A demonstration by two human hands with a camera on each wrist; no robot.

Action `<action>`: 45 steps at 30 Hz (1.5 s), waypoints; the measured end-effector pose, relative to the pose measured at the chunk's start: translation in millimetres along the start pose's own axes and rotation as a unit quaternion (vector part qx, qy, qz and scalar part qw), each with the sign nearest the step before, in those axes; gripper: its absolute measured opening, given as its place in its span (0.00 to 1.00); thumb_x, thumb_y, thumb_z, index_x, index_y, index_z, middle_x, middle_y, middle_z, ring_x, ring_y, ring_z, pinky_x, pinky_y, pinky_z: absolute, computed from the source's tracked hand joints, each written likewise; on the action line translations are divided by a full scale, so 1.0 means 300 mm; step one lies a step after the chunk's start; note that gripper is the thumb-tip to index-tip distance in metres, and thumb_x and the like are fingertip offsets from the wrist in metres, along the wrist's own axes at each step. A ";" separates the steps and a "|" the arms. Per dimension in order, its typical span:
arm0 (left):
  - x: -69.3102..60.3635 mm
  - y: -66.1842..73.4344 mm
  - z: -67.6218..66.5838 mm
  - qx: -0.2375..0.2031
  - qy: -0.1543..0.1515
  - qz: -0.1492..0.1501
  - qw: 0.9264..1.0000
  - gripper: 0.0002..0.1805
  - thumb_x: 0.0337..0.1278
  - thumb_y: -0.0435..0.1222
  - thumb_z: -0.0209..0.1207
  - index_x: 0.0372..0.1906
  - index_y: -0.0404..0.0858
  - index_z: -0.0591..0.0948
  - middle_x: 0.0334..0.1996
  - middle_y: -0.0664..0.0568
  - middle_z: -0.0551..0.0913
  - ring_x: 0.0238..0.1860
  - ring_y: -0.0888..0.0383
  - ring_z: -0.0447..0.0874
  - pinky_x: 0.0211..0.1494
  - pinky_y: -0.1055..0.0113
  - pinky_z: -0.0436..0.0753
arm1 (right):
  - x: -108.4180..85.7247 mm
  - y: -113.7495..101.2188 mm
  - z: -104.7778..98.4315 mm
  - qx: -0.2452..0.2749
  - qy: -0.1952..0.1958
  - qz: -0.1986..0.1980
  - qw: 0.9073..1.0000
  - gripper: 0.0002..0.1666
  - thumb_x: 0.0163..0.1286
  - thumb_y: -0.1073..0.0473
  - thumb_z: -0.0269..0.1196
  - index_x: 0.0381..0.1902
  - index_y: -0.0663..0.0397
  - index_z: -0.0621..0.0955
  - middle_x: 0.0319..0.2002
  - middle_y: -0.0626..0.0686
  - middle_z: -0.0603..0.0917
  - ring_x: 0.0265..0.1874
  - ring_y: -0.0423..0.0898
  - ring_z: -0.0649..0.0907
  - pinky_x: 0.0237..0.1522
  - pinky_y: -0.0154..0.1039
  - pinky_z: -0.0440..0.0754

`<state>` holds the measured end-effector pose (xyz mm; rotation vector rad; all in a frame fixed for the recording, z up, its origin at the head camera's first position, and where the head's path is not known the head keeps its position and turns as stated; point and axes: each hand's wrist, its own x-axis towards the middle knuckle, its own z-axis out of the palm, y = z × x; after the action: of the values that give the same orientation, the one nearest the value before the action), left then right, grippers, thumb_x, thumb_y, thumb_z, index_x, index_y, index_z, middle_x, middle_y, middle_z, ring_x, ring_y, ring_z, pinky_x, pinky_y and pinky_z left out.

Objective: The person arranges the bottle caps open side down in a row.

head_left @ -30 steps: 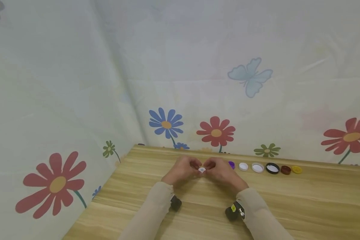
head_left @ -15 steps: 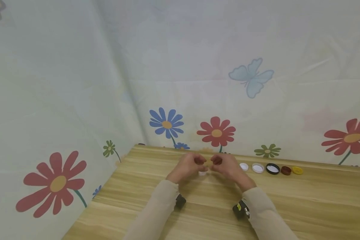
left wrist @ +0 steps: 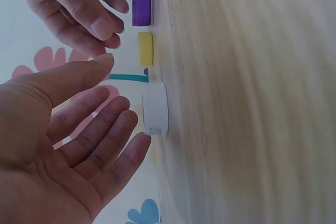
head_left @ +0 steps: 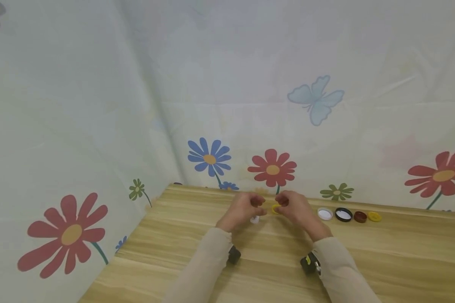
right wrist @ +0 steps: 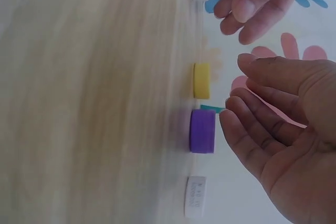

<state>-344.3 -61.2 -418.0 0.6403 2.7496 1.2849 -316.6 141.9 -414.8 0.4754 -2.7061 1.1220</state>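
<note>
In the left wrist view a white round cap (left wrist: 156, 108) rests on the wooden table beside my left hand (left wrist: 79, 145), whose fingers are relaxed and spread with nothing in them. A yellow cap (left wrist: 145, 49) and a purple cap (left wrist: 141, 10) stand farther along the row. My right hand (right wrist: 294, 129) is loosely bent near the purple cap (right wrist: 202, 131) and the yellow cap (right wrist: 201, 81) in the right wrist view, holding nothing. In the head view the left hand (head_left: 242, 210) partly covers the white cap (head_left: 255, 219).
To the right along the back of the table (head_left: 402, 244) lie a white lid (head_left: 325, 213), a black ring-shaped lid (head_left: 343, 214), a dark red cap (head_left: 360, 216) and another yellow cap (head_left: 374, 216). A flower-printed cloth (head_left: 227, 118) hangs behind.
Both hands have moved apart and off the white cap, which was between their fingers. The right hand has shifted right, uncovering a yellow cap and now hiding the purple and small white ones.
</note>
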 end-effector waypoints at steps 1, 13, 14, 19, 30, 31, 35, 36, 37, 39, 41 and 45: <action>0.002 0.002 0.004 -0.001 0.001 -0.001 1.000 0.19 0.57 0.31 0.77 0.52 0.30 0.88 0.47 0.43 0.90 0.47 0.51 0.88 0.54 0.60 0.86 | 0.000 0.003 -0.001 -0.001 -0.002 0.001 1.000 0.15 0.65 0.69 0.74 0.47 0.71 0.85 0.43 0.63 0.88 0.44 0.58 0.87 0.52 0.55 0.85; 0.035 0.034 0.056 0.018 0.006 -0.004 1.000 0.17 0.58 0.29 0.76 0.52 0.33 0.88 0.46 0.46 0.90 0.48 0.52 0.88 0.56 0.61 0.85 | 0.003 0.023 0.000 -0.030 0.000 0.013 0.999 0.14 0.66 0.71 0.72 0.49 0.70 0.85 0.45 0.64 0.88 0.46 0.61 0.85 0.54 0.57 0.84; 0.037 0.034 0.058 0.022 0.005 -0.002 1.000 0.17 0.57 0.30 0.76 0.52 0.33 0.89 0.45 0.46 0.90 0.48 0.52 0.88 0.55 0.62 0.85 | 0.004 0.024 0.001 -0.034 -0.001 0.013 0.999 0.14 0.66 0.71 0.72 0.49 0.70 0.85 0.46 0.64 0.87 0.48 0.62 0.85 0.55 0.58 0.83; 0.051 0.019 0.064 0.028 0.002 0.005 1.000 0.17 0.56 0.30 0.77 0.51 0.32 0.89 0.43 0.45 0.91 0.44 0.55 0.87 0.53 0.65 0.84 | 0.017 0.036 0.005 -0.047 -0.008 0.002 0.999 0.15 0.67 0.71 0.72 0.51 0.69 0.85 0.50 0.65 0.87 0.55 0.66 0.83 0.61 0.61 0.80; 0.060 0.008 0.067 0.020 -0.011 0.001 1.000 0.14 0.57 0.29 0.76 0.48 0.33 0.90 0.39 0.50 0.91 0.41 0.58 0.87 0.51 0.67 0.84 | 0.034 0.066 -0.001 -0.068 -0.043 -0.020 0.997 0.15 0.68 0.69 0.72 0.51 0.70 0.85 0.49 0.64 0.88 0.54 0.64 0.85 0.59 0.59 0.82; 0.061 0.009 0.070 0.019 -0.012 0.001 1.000 0.13 0.57 0.29 0.76 0.48 0.33 0.90 0.39 0.50 0.91 0.41 0.58 0.87 0.51 0.66 0.84 | 0.033 0.068 -0.002 -0.069 -0.045 -0.021 0.996 0.15 0.68 0.69 0.72 0.51 0.70 0.85 0.49 0.64 0.88 0.53 0.64 0.86 0.59 0.59 0.82; 0.061 0.012 0.075 0.020 -0.015 -0.001 1.000 0.12 0.59 0.28 0.75 0.48 0.33 0.90 0.40 0.49 0.91 0.43 0.57 0.88 0.53 0.66 0.84 | 0.032 0.076 -0.001 -0.065 -0.049 -0.026 0.996 0.15 0.66 0.69 0.72 0.49 0.69 0.85 0.46 0.63 0.89 0.49 0.60 0.87 0.57 0.58 0.83; 0.061 0.012 0.077 0.020 -0.015 -0.002 1.000 0.12 0.59 0.28 0.75 0.48 0.33 0.90 0.40 0.49 0.91 0.43 0.57 0.88 0.53 0.66 0.84 | 0.032 0.079 -0.001 -0.064 -0.050 -0.027 0.996 0.15 0.65 0.69 0.73 0.49 0.68 0.85 0.45 0.62 0.89 0.48 0.59 0.87 0.56 0.57 0.83; 0.060 0.012 0.078 0.021 -0.015 -0.001 1.000 0.12 0.58 0.28 0.75 0.48 0.33 0.90 0.40 0.49 0.91 0.43 0.57 0.88 0.53 0.66 0.84 | 0.033 0.081 0.001 -0.062 -0.051 -0.027 0.996 0.15 0.65 0.69 0.73 0.48 0.68 0.85 0.44 0.61 0.89 0.47 0.58 0.87 0.56 0.57 0.83; 0.058 0.012 0.081 0.021 -0.016 0.001 1.000 0.12 0.58 0.27 0.74 0.48 0.33 0.90 0.41 0.49 0.91 0.43 0.57 0.88 0.53 0.66 0.84 | 0.036 0.088 0.005 -0.057 -0.053 -0.024 0.997 0.15 0.64 0.68 0.73 0.48 0.67 0.86 0.43 0.59 0.89 0.46 0.57 0.87 0.56 0.56 0.83; 0.059 0.011 0.084 0.021 -0.016 0.001 1.000 0.12 0.58 0.27 0.74 0.47 0.33 0.90 0.40 0.49 0.91 0.43 0.57 0.88 0.52 0.66 0.84 | 0.039 0.092 0.008 -0.054 -0.054 -0.021 0.997 0.15 0.64 0.68 0.73 0.48 0.66 0.86 0.43 0.59 0.89 0.46 0.56 0.86 0.57 0.56 0.83; 0.063 0.006 0.088 0.024 -0.018 -0.003 1.000 0.12 0.59 0.27 0.74 0.48 0.35 0.90 0.40 0.51 0.91 0.43 0.59 0.87 0.52 0.67 0.84 | 0.043 0.095 0.012 -0.045 -0.055 -0.020 0.997 0.14 0.65 0.68 0.73 0.48 0.66 0.86 0.43 0.57 0.89 0.45 0.55 0.86 0.57 0.56 0.83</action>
<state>-355.5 -33.7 -431.5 0.6505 2.7600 1.1973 -339.0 155.4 -432.5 0.5889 -2.8132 0.9854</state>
